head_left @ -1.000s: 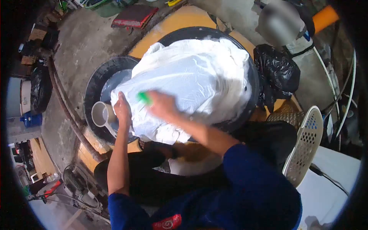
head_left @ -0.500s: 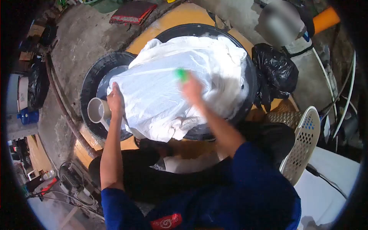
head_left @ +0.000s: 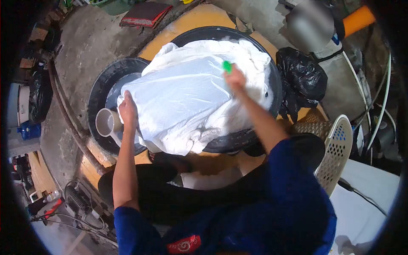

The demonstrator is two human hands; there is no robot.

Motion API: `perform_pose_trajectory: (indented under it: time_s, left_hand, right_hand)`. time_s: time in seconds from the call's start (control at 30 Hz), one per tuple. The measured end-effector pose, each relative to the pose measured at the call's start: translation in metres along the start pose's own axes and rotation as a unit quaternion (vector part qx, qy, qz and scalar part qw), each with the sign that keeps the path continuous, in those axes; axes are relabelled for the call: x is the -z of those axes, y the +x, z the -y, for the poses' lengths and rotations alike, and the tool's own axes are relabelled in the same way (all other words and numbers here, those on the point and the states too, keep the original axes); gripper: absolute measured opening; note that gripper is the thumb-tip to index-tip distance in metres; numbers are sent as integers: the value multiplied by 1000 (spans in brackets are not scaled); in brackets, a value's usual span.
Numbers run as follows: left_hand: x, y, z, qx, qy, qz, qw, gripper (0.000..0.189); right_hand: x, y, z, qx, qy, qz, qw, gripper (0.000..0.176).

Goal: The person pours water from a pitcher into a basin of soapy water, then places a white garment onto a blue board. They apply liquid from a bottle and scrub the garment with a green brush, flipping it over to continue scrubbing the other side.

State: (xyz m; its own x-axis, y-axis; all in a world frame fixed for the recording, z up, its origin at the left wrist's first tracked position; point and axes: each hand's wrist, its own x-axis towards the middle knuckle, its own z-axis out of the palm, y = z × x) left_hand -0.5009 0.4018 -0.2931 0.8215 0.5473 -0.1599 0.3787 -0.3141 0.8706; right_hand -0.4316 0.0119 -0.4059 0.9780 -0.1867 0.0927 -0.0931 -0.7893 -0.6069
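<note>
A wet white cloth (head_left: 178, 95) lies spread over a large black basin (head_left: 217, 29), its left part reaching over a smaller black basin (head_left: 97, 95). My left hand (head_left: 128, 110) is closed on the cloth's left edge, thumb on top. Wrapped in my right hand (head_left: 236, 80) is a green scrub brush (head_left: 227, 66), held at the cloth's upper right part; its bristles are hidden. Close to my left wrist, a beige dipper (head_left: 105, 122) with a handle sits in the smaller basin, which holds some water.
A black plastic bag (head_left: 304, 78) lies right of the large basin. At my right side stands a cream perforated basket (head_left: 336, 155). A long pipe (head_left: 68, 117) runs along the left floor, and a white hose (head_left: 384, 104) hangs at the right.
My right hand and the green brush have moved up and to the right across the cloth. My left hand keeps its grip on the left edge.
</note>
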Motion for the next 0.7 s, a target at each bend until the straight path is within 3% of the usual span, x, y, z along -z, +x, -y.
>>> perform_pose_trajectory:
  time_s: [0.03, 0.07, 0.1, 0.13, 0.2, 0.27, 0.33, 0.43, 0.53, 0.7]
  left_hand:
    - [-1, -1, -3, -9, 8, -5, 1000, 57]
    - [-2, 0, -5, -22, 20, -8, 1000, 57]
    - [-3, 1, -4, -31, 31, -12, 999, 57]
    - [-3, 1, -1, -36, 42, -18, 998, 57]
    - [-4, 8, 10, -4, 30, -10, 999, 59]
    - [-2, 8, 5, 10, 26, -3, 1000, 60]
    - [-3, 8, 5, -11, 24, -12, 1000, 60]
    - [-1, 7, 9, 11, 19, -4, 1000, 59]
    - [-2, 15, 16, 16, 11, 9, 1000, 59]
    - [-1, 4, 2, -7, 46, -7, 999, 60]
  right_hand:
    - [51, 12, 9, -64, -153, 79, 983, 39]
    - [64, 21, -15, -12, -166, 122, 979, 45]
    - [78, 24, -15, 14, -125, 294, 948, 48]
    - [94, 26, -4, 39, -80, 459, 884, 52]
    - [101, -21, 21, 76, -61, 636, 765, 58]
    - [51, -78, 1, 193, -164, 674, 694, 55]
    - [27, -126, -3, 139, -154, 660, 722, 64]
    - [-4, -144, -11, 108, 33, 578, 808, 71]
    - [-88, -148, -63, 179, -148, 603, 763, 68]
    - [-76, -154, -68, 142, -203, 607, 755, 64]
